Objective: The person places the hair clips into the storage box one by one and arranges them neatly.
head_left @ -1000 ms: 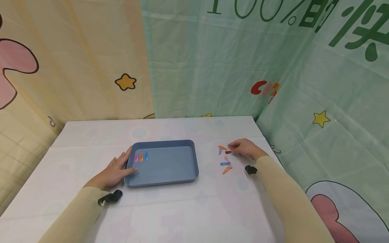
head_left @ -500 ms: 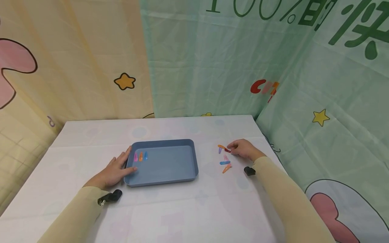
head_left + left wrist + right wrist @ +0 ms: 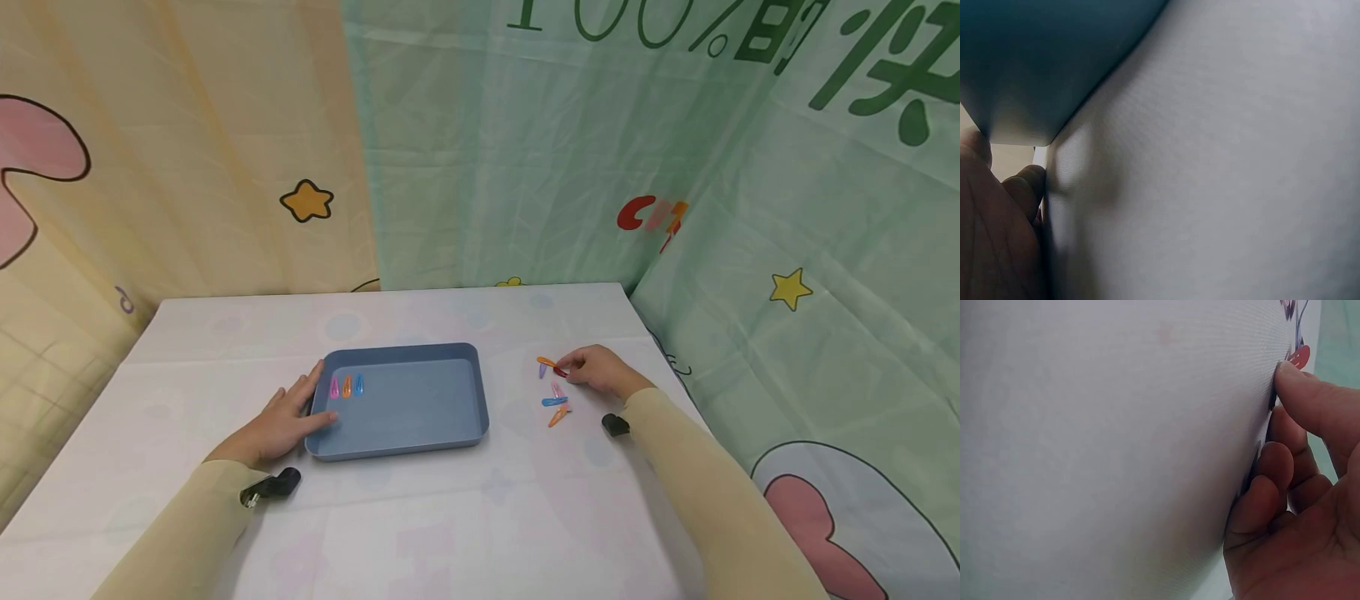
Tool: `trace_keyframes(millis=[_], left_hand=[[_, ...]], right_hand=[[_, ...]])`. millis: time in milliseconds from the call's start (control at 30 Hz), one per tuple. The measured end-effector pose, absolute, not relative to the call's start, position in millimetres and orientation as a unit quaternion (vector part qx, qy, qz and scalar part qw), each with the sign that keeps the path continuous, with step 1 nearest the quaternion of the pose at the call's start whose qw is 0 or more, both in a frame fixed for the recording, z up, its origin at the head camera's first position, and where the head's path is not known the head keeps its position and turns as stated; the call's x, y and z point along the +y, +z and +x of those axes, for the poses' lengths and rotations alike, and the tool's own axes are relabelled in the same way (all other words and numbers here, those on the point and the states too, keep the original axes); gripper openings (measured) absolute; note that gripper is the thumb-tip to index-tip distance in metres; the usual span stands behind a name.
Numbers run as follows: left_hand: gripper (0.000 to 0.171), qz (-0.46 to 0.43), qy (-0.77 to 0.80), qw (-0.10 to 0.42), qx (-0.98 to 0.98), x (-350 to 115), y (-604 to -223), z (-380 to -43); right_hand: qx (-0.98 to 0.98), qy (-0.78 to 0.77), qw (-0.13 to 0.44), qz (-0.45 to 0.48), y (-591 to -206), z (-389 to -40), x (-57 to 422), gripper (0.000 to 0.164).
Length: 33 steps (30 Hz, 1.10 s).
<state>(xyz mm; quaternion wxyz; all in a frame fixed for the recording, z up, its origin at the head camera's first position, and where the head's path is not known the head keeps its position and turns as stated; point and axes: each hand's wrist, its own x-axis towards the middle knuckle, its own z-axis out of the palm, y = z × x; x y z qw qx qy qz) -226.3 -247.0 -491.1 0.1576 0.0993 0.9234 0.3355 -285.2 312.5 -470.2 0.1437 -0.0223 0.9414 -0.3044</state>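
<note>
Shallow blue-grey rectangular tray with rounded corners [image 3: 420, 412]: our landmark; we see it lying flat on a white tablecloth with faint pastel prints [image 3: 465, 525].
Row inside the tray: towards its left wall, in the far half, we find a slim magenta clip [image 3: 334, 387], a slim orange clip [image 3: 347, 386] and a slim sky-blue clip [image 3: 359, 384], ranged side by side from left to right.
Left hand [image 3: 279, 427]: at the tray's left side, fingers extended along the wall, thumb resting over the rim.
Right hand [image 3: 600, 368]: right of the tray and well apart from the left hand; thumb and fingertips pinch a narrow dark red clip [image 3: 560, 372], whose rounded end, in the right wrist view, projects past the thumb.
Loose group right of the tray: a second orange clip [image 3: 545, 361] beside a pale purple clip [image 3: 542, 372]; nearer us, a pink clip [image 3: 557, 389], a blue clip lying crosswise [image 3: 555, 402] and a third orange clip set aslant [image 3: 558, 417]. We cannot tell whether the dark red clip touches its orange neighbour.
Backdrop beyond the tray: a cream-and-green fabric curtain [image 3: 487, 167] printed with stars.
</note>
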Motion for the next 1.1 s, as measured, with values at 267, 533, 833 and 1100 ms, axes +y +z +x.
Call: trace_keyframes(millis=[267, 533, 833, 1100], left_hand=[[0.107, 0.101, 0.334, 0.154, 0.924, -247.7, -491.4, -226.5], [0.107, 0.106, 0.336, 0.152, 0.924, -247.6, -490.9, -226.4], [0.108, 0.102, 0.335, 0.154, 0.924, -248.0, -491.7, -226.6], [0.107, 0.109, 0.337, 0.15, 0.923, -247.3, -490.7, -226.4]], right_hand=[[0.947, -0.287, 0.142, -0.03, -471.4, -284.0, 311.6, 0.032], [0.955, -0.255, 0.143, -0.058, -470.6, -284.3, 309.7, 0.034], [0.957, -0.249, 0.142, -0.048, -469.2, -283.2, 305.6, 0.032], [0.956, -0.246, 0.152, -0.053, -473.1, -285.3, 306.1, 0.033]])
